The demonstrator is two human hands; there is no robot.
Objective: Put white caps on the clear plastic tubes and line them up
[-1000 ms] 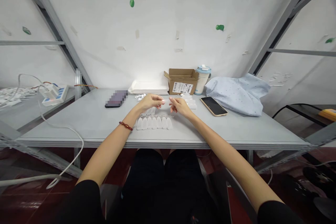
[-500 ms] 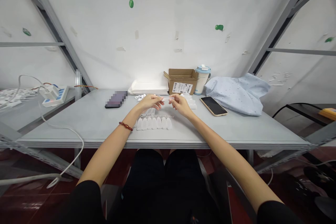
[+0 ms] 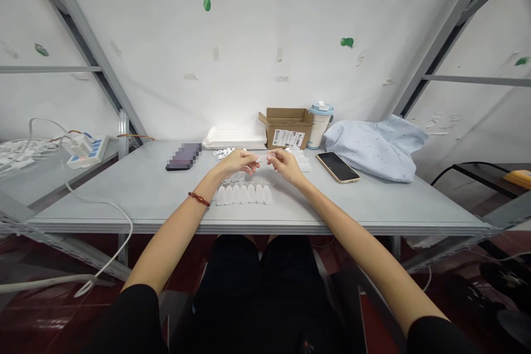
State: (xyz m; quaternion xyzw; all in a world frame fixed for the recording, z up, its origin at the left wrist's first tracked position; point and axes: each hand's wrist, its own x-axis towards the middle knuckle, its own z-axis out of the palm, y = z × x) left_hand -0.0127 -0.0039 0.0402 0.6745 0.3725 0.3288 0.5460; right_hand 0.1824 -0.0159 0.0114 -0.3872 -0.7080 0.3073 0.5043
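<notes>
Over the middle of the table, my left hand point(image 3: 240, 162) pinches one end of a small clear-white tube-like piece point(image 3: 264, 157). The other end is between the thumb and fingers of my right hand point(image 3: 285, 165). Its exact kind is too small to make out. Below the hands lies a row of several whitish, rounded flat pieces point(image 3: 244, 194) with thin strings at their tops. Small white caps point(image 3: 222, 152) are scattered behind my left hand. Beside my right hand lie several clear-white tubes point(image 3: 303, 165), partly hidden by it.
White trays point(image 3: 236, 137), an open cardboard box point(image 3: 288, 128) and a lidded cup point(image 3: 319, 127) stand along the wall. To the right are a phone point(image 3: 337, 167) and a pale blue cloth point(image 3: 373, 146). A dark, pixelated item point(image 3: 183, 157) lies left; a power strip point(image 3: 88, 152) sits farther left.
Both hands stay almost in place, still holding the small piece between them. Its angle between the fingertips looks slightly different.
</notes>
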